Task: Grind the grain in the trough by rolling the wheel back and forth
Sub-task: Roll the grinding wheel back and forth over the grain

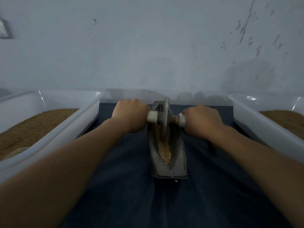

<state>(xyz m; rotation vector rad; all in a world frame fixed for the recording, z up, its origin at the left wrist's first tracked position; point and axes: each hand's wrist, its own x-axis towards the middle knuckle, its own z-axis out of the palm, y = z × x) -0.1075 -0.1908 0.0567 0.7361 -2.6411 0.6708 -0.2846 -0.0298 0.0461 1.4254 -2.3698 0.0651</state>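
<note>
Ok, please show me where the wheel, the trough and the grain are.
wheel (165, 122), head view, flat face of the disc.
trough (180, 155), head view, its right side wall.
grain (165, 153), head view, near part of the heap.

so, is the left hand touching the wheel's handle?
Touching. Head view: the left hand is curled round the handle, with no gap, beside the wheel.

So you've got one wheel (165, 119), one trough (178, 159) with one strip of grain (165, 152), two white handles (152, 117) (182, 121), your two grips, left grip (130, 115) and right grip (202, 123), two white tubs (79, 122) (255, 122) either side, and one dark cloth (131, 178).
</note>
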